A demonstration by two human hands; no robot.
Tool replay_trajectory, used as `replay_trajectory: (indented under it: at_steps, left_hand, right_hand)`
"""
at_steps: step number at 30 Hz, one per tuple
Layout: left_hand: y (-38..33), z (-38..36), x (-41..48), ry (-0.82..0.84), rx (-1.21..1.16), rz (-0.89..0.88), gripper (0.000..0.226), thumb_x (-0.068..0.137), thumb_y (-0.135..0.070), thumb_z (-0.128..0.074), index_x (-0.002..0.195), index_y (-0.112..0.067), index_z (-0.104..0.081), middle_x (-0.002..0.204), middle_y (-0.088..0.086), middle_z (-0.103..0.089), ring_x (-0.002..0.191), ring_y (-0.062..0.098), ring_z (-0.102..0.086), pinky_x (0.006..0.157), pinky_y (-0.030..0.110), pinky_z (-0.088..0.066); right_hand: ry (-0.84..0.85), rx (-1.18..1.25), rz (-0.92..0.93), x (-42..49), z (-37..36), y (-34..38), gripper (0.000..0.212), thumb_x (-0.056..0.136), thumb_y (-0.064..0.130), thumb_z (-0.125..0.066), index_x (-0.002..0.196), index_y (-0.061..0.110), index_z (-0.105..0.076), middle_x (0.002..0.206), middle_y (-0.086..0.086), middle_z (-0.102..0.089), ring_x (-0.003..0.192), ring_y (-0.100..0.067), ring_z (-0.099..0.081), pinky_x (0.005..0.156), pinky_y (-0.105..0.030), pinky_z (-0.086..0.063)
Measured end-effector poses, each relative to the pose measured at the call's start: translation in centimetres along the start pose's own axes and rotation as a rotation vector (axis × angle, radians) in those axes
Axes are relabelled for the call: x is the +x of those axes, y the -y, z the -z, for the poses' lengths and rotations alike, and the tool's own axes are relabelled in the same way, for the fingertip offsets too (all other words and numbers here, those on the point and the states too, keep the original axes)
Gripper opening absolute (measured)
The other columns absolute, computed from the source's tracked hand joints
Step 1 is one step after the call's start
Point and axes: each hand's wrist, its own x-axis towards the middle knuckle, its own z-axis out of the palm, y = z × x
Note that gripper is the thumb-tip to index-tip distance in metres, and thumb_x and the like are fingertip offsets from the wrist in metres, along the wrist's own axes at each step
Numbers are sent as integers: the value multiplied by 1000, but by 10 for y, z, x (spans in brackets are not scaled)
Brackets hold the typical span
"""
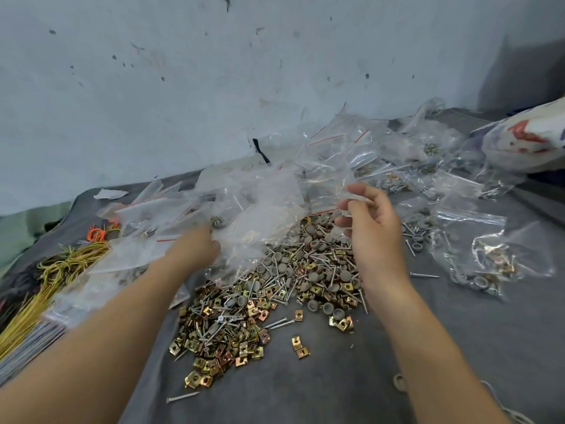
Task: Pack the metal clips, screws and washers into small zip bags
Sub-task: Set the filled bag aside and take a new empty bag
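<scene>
Metal clips (220, 341), brass-coloured and square, lie in a thick heap on the gray cloth (305, 393), below and between the fingers of both hands. Silver screws (276, 323) and round gray washers (318, 306) are mixed through the far part of the same heap, directly under the right hand (376, 231). That hand is raised above the pile, and its fingers (357, 189) are pinched together on the lower edge of a clear zip bag (330, 169) with a red strip, which stands up and away from the fingertips toward the wall (153, 87). The bag looks empty.

The left hand (195, 249) is blurred and reaches into a loose drift of empty bags (171, 215). Plastic covers its fingertips, so I cannot tell whether those fingers are apart or gripping anything.

To the right of the right hand's fingers, well apart from them, lie filled bags (483, 261) holding clips and washers, with more clear bags behind them. 2 clips (299, 345) sit by themselves just beside the heap, nearer the person than the fingers, and 1 loose screw (182, 396) lies nearer still.

Left of the left hand's fingers, yellow wires (52, 270) and an orange loop (97, 233) rest on the cloth. A patterned bundle (526, 139) lies at the far right.
</scene>
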Motion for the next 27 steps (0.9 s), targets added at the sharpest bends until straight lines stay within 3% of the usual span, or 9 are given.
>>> replay_trajectory:
  at_steps: [2, 4, 9, 12, 15, 17, 19, 22, 27]
  left_hand:
    - [5, -11, 2, 30, 18, 17, 46, 100, -24, -50, 139, -2, -45, 131, 19, -59, 116, 33, -57, 97, 38, -44]
    - [12, -17, 5, 7, 25, 16, 46, 100, -24, -51, 140, -4, -46, 134, 17, -59, 117, 31, -58, 101, 40, -44]
    - [15, -4, -2, -208, -116, 49, 30, 100, -13, -47, 128, -13, -59, 124, 12, -65, 103, 30, -63, 92, 42, -52]
    - [-2, 25, -24, -440, -293, -32, 30, 101, -15, -46, 129, -11, -55, 117, 13, -65, 95, 34, -65, 86, 44, -54]
    - [-34, 57, -59, -724, -586, -201, 27, 101, -18, -45, 126, -18, -54, 92, -4, -63, 71, 6, -59, 64, 22, -48]
    - [-61, 63, -89, -804, -818, -325, 22, 100, -21, -48, 120, -27, -54, 82, -9, -58, 62, -4, -51, 54, 11, -40]
    - [-86, 54, -117, -813, -1033, -405, 21, 99, -19, -53, 118, -29, -53, 86, -1, -61, 71, 0, -54, 62, 8, -42]
    - [-112, 24, -143, -681, -1246, -385, 25, 98, -18, -57, 122, -25, -51, 95, 10, -65, 88, 13, -62, 75, 10, -45]
    - [-114, -14, -154, -485, -1460, -251, 14, 95, -19, -63, 107, -25, -64, 93, -2, -73, 92, 9, -70, 78, 18, -53]
  right_hand:
    - [1, -11, 1, -1, 2, -2, 26, 100, 11, -48, 105, 33, -62, 99, 2, -67, 74, -7, -59, 56, -12, -46]
    - [3, -29, 4, -2, 4, -5, 26, 100, 12, -49, 105, 34, -62, 99, 3, -68, 77, -8, -61, 57, -13, -48]
    - [22, -65, -21, -7, 6, -9, 25, 101, 14, -48, 104, 35, -61, 101, 4, -67, 82, -12, -64, 71, -27, -51]
    - [39, -66, -52, -13, 6, -12, 23, 101, 13, -49, 103, 33, -61, 102, 4, -67, 79, -7, -64, 70, -22, -47]
    - [81, -101, -102, -19, 7, -15, 21, 101, 15, -50, 102, 32, -63, 99, 5, -68, 70, 0, -62, 65, -19, -47]
    - [149, -87, -174, -23, 6, -16, 18, 103, 21, -52, 105, 34, -64, 102, 4, -69, 72, -2, -65, 66, -22, -50]
    - [242, -33, -258, -28, 5, -16, 15, 103, 38, -54, 114, 35, -63, 110, 4, -70, 80, -7, -71, 70, -28, -57]
    - [235, 39, -309, -32, 6, -17, 39, 89, 65, -56, 114, 37, -63, 113, 6, -71, 93, -16, -74, 82, -40, -60]
    - [149, 66, -299, -29, 12, -17, 29, 91, 56, -63, 107, 33, -69, 107, 3, -76, 87, -15, -74, 78, -36, -61]
